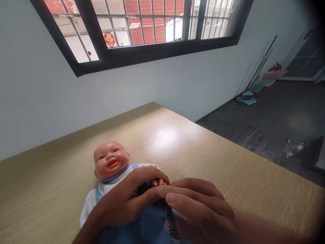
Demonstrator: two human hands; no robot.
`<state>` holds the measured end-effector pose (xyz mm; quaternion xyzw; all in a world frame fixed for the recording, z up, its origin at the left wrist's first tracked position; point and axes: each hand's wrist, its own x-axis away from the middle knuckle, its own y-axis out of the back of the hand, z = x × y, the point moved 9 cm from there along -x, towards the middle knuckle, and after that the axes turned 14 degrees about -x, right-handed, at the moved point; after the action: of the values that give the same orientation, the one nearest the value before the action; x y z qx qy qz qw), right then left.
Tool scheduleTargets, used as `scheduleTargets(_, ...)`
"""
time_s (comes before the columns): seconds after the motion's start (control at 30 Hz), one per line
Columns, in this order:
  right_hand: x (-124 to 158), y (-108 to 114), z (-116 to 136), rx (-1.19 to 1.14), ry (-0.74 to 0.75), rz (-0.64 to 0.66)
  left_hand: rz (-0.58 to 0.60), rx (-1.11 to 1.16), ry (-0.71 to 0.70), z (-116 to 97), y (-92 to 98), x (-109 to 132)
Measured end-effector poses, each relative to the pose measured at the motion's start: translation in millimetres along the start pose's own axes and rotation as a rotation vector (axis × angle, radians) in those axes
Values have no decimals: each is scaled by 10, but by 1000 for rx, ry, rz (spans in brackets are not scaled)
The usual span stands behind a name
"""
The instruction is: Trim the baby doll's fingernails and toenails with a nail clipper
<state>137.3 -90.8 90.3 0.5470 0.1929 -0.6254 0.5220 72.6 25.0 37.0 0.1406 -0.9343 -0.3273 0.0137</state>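
A baby doll (111, 162) lies face up on the wooden table, dressed in a white top with blue overalls. My left hand (129, 196) reaches across its chest, with thumb and fingers closed around the doll's small hand (158, 183), whose fingertips poke out between them. Close against it, my right hand (200, 206) grips a slim metal tool with a ridged end, which looks like a nail clipper (171, 222). The clipper's upper end is hidden by my fingers beside the doll's hand. The doll's lower body is partly covered by my hands and the frame edge.
The wooden table (203, 152) runs up to a pale wall (127, 91) below a barred, dark-framed window (152, 51). Beyond the table's right edge lies a dark floor (266, 125). A dustpan (246, 98) and a pink basin (274, 74) are along the wall there.
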Motion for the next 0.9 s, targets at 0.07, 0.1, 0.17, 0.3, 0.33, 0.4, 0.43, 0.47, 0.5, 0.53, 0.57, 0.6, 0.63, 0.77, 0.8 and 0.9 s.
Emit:
scheduleTargets(0.07, -27, 7, 2, -30, -2, -4, 5, 2, 5, -3, -2, -1)
scheduleTargets(0.1, -39, 9, 4, -51, -3, -3, 8, 3, 5, -5, -3, 1)
scheduleTargets(0.17, -50, 15, 7, -81, -6, -2, 8, -3, 6, -4, -4, 7)
scheduleTargets(0.3, 19, 29, -67, -24, -68, 0, -19, -31, -12, 7, 15, 21)
scheduleTargets(0.33, 50, 30, -107, -21, -100, 3, -21, -34, -22, 8, 15, 25)
scheduleTargets(0.4, 110, 14, -194, -61, -171, 25, -11, -26, -42, 9, 2, 30)
scheduleTargets(0.43, 131, -1, -228, -93, -200, 42, -5, -16, -49, 10, -4, 32)
scheduleTargets(0.47, 142, -10, -249, -126, -217, 53, 0, -5, -55, 9, -10, 31)
scheduleTargets(0.5, 143, -11, -260, -151, -225, 56, 0, 4, -58, 7, -11, 29)
scheduleTargets(0.53, 136, 0, -267, -170, -231, 46, -3, 8, -62, 3, -7, 25)
scheduleTargets(0.57, 123, 23, -266, -189, -230, 24, -6, 4, -60, 3, -3, 19)
scheduleTargets(0.6, 109, 46, -269, -206, -233, 1, -7, -6, -55, 4, 0, 12)
scheduleTargets(0.63, 97, 64, -275, -216, -241, -18, -3, -16, -45, 9, -2, 4)
scheduleTargets(0.77, 67, 99, -261, -176, -218, -60, 21, -21, -41, 6, -21, -12)
scheduleTargets(0.8, 68, 91, -251, -149, -204, -53, 17, -28, -60, -10, -20, -9)
scheduleTargets(0.9, 88, 33, -246, -99, -194, -4, 5, -109, -110, -54, -24, 9)
